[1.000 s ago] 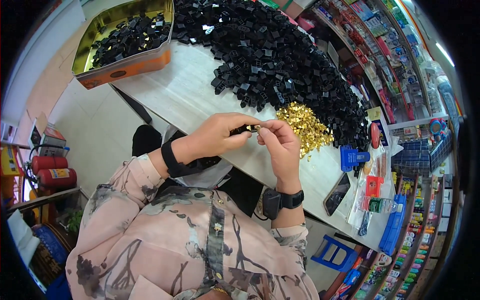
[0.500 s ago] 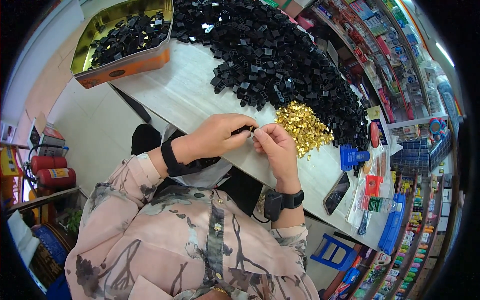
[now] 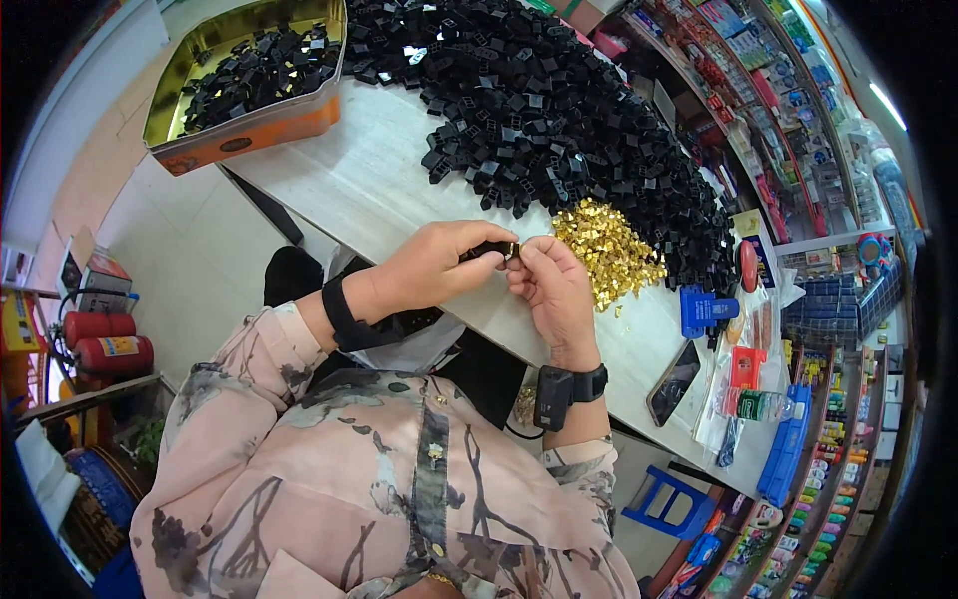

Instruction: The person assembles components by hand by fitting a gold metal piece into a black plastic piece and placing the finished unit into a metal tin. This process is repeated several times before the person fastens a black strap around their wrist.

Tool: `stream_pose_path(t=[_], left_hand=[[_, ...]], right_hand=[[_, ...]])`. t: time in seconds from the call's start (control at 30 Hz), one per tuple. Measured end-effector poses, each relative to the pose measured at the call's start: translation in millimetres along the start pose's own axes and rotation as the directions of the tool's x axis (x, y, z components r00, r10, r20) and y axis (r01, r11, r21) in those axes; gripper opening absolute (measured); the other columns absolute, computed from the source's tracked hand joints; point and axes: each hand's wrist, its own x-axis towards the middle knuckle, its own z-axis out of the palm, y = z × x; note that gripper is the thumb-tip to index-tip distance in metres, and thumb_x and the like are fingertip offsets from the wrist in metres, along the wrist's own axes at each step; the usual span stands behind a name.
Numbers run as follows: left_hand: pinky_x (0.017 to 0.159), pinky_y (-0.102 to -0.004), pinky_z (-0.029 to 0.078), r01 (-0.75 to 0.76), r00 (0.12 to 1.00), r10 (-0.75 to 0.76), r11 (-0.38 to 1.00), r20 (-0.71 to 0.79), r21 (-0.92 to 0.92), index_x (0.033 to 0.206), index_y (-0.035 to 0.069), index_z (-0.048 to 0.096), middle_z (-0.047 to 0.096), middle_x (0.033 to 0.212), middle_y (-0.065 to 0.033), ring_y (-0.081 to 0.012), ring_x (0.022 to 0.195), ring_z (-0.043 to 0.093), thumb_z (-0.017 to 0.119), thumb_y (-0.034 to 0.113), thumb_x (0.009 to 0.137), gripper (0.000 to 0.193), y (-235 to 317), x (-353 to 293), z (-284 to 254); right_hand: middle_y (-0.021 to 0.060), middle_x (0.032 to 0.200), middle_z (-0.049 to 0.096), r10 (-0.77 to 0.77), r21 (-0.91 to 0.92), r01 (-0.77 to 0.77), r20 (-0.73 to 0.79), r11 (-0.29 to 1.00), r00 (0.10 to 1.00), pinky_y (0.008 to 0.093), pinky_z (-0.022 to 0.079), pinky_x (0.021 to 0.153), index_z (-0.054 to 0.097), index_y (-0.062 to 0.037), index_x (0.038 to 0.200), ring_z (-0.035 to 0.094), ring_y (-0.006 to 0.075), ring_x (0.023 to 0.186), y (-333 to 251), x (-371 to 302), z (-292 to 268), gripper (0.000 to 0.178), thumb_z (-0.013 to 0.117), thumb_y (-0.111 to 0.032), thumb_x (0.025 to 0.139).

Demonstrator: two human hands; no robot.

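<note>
My left hand (image 3: 439, 262) is closed round a small black plastic piece (image 3: 491, 250), held between thumb and forefinger above the near edge of the table. Against the end of this piece, my right hand (image 3: 555, 290) has its thumb and forefinger pinched together. A glint of gold shows at the piece's end by the right fingertips; what exactly the right hand grips is too small to make out. Just beyond the right hand lies a heap of small gold metal pieces (image 3: 609, 255). Behind it spreads a large pile of black plastic pieces (image 3: 539, 120).
An orange tin (image 3: 254, 140) with black pieces inside stands at the table's (image 3: 369, 170) far left. On the right lie a phone (image 3: 674, 382), a blue stamp-like object (image 3: 707, 311), a clear bottle (image 3: 763, 405) and a blue case (image 3: 784, 454). Stocked shelves line the right side.
The right hand has shifted slightly upward and turned, so its fingers show more openly. More of the black piece and a gold glint at its end are now visible. The heaps look unchanged.
</note>
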Motion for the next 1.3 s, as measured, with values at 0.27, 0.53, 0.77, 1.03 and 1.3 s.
stream_pose_path(t=[0.27, 0.53, 0.77, 1.03, 1.3], left_hand=[[0.069, -0.0324, 0.049, -0.127, 0.986, 0.154, 0.939, -0.058, 0.319, 0.102, 0.003, 0.059, 0.063, 0.091, -0.0146, -0.0281, 0.080, 0.062, 0.058, 0.007, 0.081, 0.022, -2.8, -2.0, 4.2], [0.069, -0.0318, 0.049, -0.142, 0.985, 0.165, 0.948, -0.057, 0.285, 0.102, 0.003, 0.060, 0.064, 0.090, -0.0132, -0.0267, 0.080, 0.063, 0.057, 0.005, 0.080, 0.022, -6.5, -2.1, 1.4], [0.070, -0.0304, 0.049, -0.158, 0.987, 0.162, 0.973, -0.013, 0.168, 0.103, 0.002, 0.060, 0.064, 0.089, -0.0134, -0.0241, 0.078, 0.063, 0.056, 0.003, 0.081, 0.022, -7.8, -1.3, -3.1], [0.062, -0.0257, 0.048, -0.112, 0.993, 0.114, 0.992, -0.042, 0.060, 0.105, 0.000, 0.059, 0.064, 0.089, -0.0091, -0.0139, 0.072, 0.061, 0.053, 0.006, 0.084, 0.022, 1.6, 0.8, -1.9], [0.053, -0.0195, 0.043, 0.263, 0.965, -0.235, 0.886, 0.121, -0.382, 0.109, 0.001, 0.058, 0.061, 0.088, -0.0015, -0.0034, 0.064, 0.052, 0.052, 0.011, 0.089, 0.023, -3.2, 4.3, -8.1]], right_hand=[[0.0006, 0.073, 0.057, -0.011, -0.127, 0.013, 0.015, 0.992, 1.000, 0.0189, 0.043, 0.056, 0.054, -0.0067, 0.085, 0.053, 0.0069, 0.061, 2.8, 0.4, -1.4, 0.009, 0.056, -0.014, 0.088], [-0.0001, 0.073, 0.058, 0.044, -0.195, -0.041, 0.011, 0.980, 0.999, 0.0179, 0.043, 0.057, 0.056, -0.0065, 0.086, 0.053, 0.0057, 0.062, -3.0, -3.1, 1.2, 0.010, 0.057, -0.016, 0.089], [0.0007, 0.077, 0.060, 0.083, -0.180, -0.069, 0.075, 0.981, 0.994, 0.0178, 0.045, 0.060, 0.057, -0.0061, 0.089, 0.055, 0.0056, 0.066, -4.3, -2.9, -2.7, 0.011, 0.056, -0.017, 0.090], [0.0014, 0.080, 0.062, -0.025, -0.032, 0.027, 0.073, 0.999, 0.997, 0.0184, 0.045, 0.063, 0.058, -0.0045, 0.089, 0.057, 0.0066, 0.070, -1.1, -2.6, 2.1, 0.012, 0.057, -0.017, 0.089], [0.0015, 0.079, 0.060, -0.116, -0.079, 0.119, 0.039, 0.990, 0.992, 0.0192, 0.047, 0.064, 0.058, -0.0036, 0.097, 0.057, 0.0076, 0.069, -1.7, 2.6, 3.2, 0.012, 0.055, -0.013, 0.089]])
